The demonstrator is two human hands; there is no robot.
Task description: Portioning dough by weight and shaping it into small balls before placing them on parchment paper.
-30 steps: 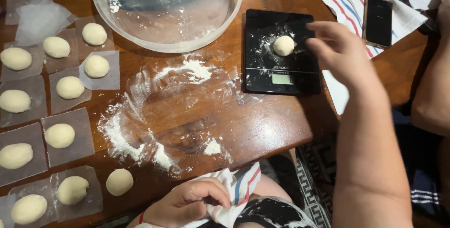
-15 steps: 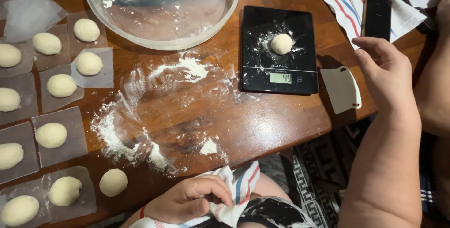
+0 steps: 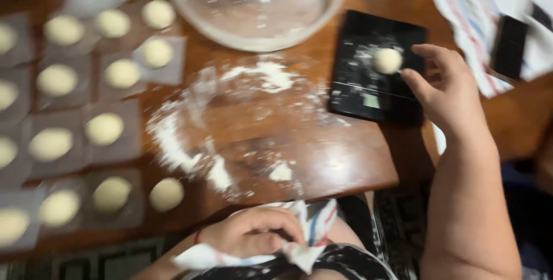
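Head view, motion blur throughout.

Right hand (image 3: 446, 87) is over the right part of the counter (image 3: 345, 165), at the right side of the black kitchen scale (image 3: 374, 75). Fingers (image 3: 429, 52) curled and partly apart, tips just beside the dough ball (image 3: 387, 61) that sits on the scale platform. Thumb tip is at the ball's lower right edge; cannot tell whether it touches. The ball is not enclosed by the hand. Scale surface is dusted with flour, and its small display near the front edge is lit.

Left hand (image 3: 253, 233) is below the counter's near edge, on the lap, fingers closed round a striped cloth (image 3: 314, 228), white with red and blue stripes.

Large clear bowl (image 3: 259, 24) stands at the far edge, middle of the counter, left of the scale and apart from it. Loose flour patch (image 3: 190, 142) is spread over the centre of the counter, between the bowl and the near edge.

Left part of the counter: rows of shaped dough balls (image 3: 103, 128), most on separate paper squares (image 3: 124, 150). One ball (image 3: 166, 194) near the near edge lies on bare wood.

Second striped towel (image 3: 461, 4) and a dark flat phone (image 3: 510, 47) are at the far right corner.
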